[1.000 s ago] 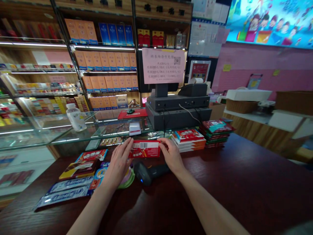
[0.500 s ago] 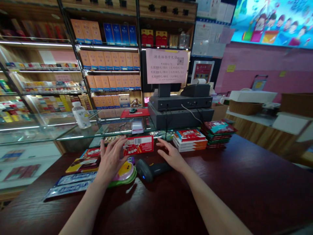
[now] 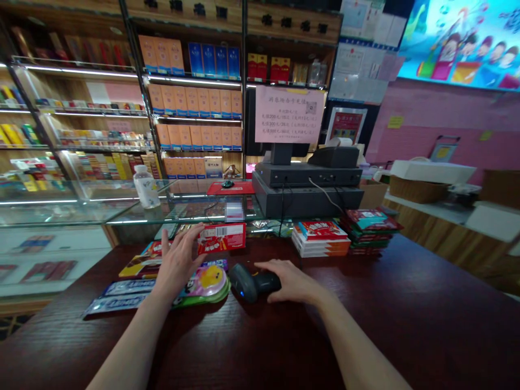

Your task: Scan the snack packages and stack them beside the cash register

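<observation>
My left hand (image 3: 181,261) grips the left end of a red snack box (image 3: 227,238), its barcode side facing me. Below that hand lie toy packs in pink and green packaging (image 3: 209,281), with a yellow figure on top. My right hand (image 3: 292,280) is at the handle of a black barcode scanner (image 3: 247,283), fingers reaching over it and thumb on the near side, still apart. The scanner lies on the dark counter (image 3: 260,346), a small blue light glowing on its head. Left of my left hand are a yellow-brown packet (image 3: 140,266) and long blue-white packets (image 3: 122,295).
Behind stands a cash register (image 3: 309,189) with a paper sign (image 3: 289,115) on its screen. Stacked snack boxes (image 3: 320,241) and dark red packets (image 3: 371,230) sit right of centre. A white bottle (image 3: 147,187) stands on the glass case (image 3: 134,214).
My right hand has come down to the scanner's handle. My left hand and the red snack box have shifted left over the counter. The view has turned slightly left.
</observation>
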The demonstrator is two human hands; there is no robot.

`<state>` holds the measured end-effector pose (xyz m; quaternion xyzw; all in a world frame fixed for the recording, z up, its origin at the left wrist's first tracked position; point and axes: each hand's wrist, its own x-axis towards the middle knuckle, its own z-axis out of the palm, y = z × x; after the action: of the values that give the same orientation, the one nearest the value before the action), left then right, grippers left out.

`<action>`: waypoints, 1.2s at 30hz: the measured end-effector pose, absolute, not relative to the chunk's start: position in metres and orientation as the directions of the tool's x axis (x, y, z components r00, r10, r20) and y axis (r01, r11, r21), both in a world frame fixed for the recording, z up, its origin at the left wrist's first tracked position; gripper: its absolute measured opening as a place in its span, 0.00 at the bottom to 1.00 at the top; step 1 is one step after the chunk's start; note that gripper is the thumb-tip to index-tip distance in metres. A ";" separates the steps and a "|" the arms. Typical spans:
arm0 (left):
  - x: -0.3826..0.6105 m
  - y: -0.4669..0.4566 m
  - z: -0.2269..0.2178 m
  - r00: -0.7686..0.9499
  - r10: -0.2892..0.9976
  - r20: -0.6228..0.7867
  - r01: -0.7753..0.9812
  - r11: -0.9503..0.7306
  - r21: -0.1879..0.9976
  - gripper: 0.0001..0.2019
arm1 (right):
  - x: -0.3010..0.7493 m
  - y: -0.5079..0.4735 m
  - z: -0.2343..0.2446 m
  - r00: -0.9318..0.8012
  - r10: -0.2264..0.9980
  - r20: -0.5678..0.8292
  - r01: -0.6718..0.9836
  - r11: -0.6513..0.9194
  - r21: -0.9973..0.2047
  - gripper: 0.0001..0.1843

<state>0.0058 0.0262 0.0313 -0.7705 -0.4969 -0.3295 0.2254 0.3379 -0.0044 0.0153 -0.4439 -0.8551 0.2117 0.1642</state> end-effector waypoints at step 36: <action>0.009 0.027 0.023 0.296 0.644 0.705 0.912 -0.409 -0.010 0.36 | 0.330 -0.011 0.025 -0.427 0.819 0.383 0.419 0.555 -0.719 0.45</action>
<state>0.0088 0.0270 0.0227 -0.7769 -0.5008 -0.3179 0.2112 0.3295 -0.0113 0.0247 -0.3867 -0.8003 0.2705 0.3698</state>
